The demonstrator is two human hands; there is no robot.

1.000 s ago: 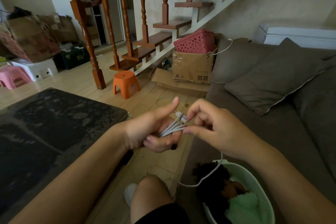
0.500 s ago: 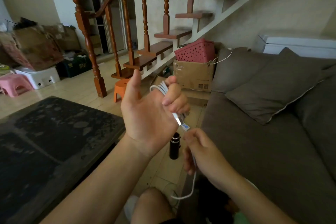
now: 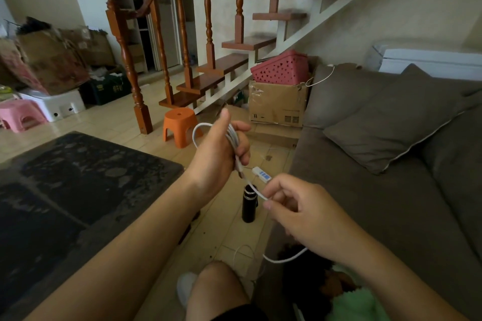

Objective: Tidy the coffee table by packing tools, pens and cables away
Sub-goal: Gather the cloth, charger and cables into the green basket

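A white cable [image 3: 233,137] is looped around my left hand [image 3: 220,154], whose fingers curl over the loops above the floor between table and sofa. A small white plug with blue marks [image 3: 261,173] hangs just below that hand. My right hand [image 3: 300,210] pinches the loose run of the cable lower right; the rest trails under my right wrist toward my lap. The dark coffee table [image 3: 78,190] lies at the left.
A black bottle [image 3: 249,203] stands on the tiled floor beneath my hands. A brown sofa [image 3: 391,164] fills the right. An orange stool [image 3: 180,125], a cardboard box [image 3: 276,103] with a pink basket [image 3: 280,69] and the staircase stand beyond. A green bundle [image 3: 352,302] sits in my lap.
My left hand has risen and turned, with the cable now wound round it. My right hand dropped lower right, drawing the loose cable out. The view tilted up.
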